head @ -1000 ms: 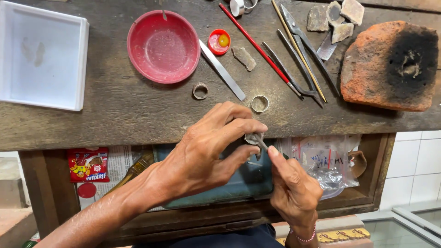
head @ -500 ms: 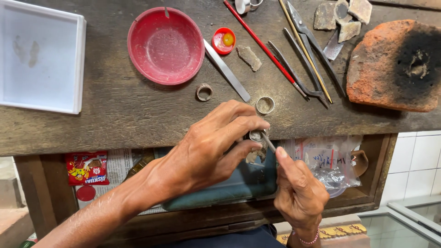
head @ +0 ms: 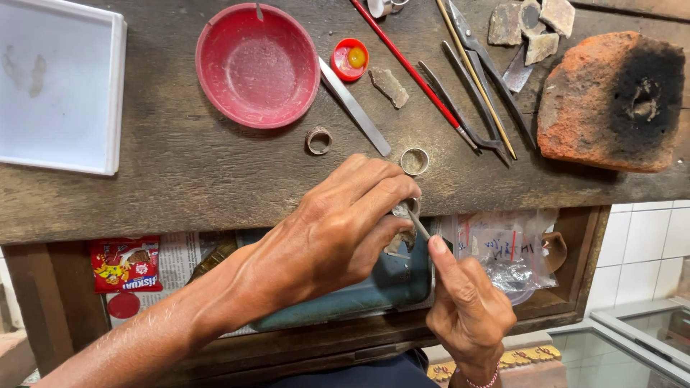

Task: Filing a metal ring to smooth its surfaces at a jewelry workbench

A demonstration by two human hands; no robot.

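My left hand [head: 327,230] pinches a small metal ring [head: 405,210] between thumb and fingertips, just below the front edge of the wooden workbench [head: 180,187]. My right hand [head: 467,305] grips a thin metal tool [head: 419,224] whose tip rests against the ring. Both hands hover over a teal tin [head: 374,291] in the open drawer. Two more metal rings, a dull ring [head: 319,140] and a pale ring [head: 414,161], lie on the bench just above my hands.
A red bowl [head: 257,65], a white tray [head: 57,86], a small red cap [head: 351,59], a flat metal file [head: 354,106], tweezers and rods [head: 467,79], stone chips [head: 532,29] and a scorched brick [head: 614,100] lie on the bench. The drawer holds a red snack packet [head: 123,264] and plastic bags [head: 503,251].
Both hands have stayed on the ring and tool. The right hand has shifted slightly, drawing the tool along the ring. The view has drifted a little.
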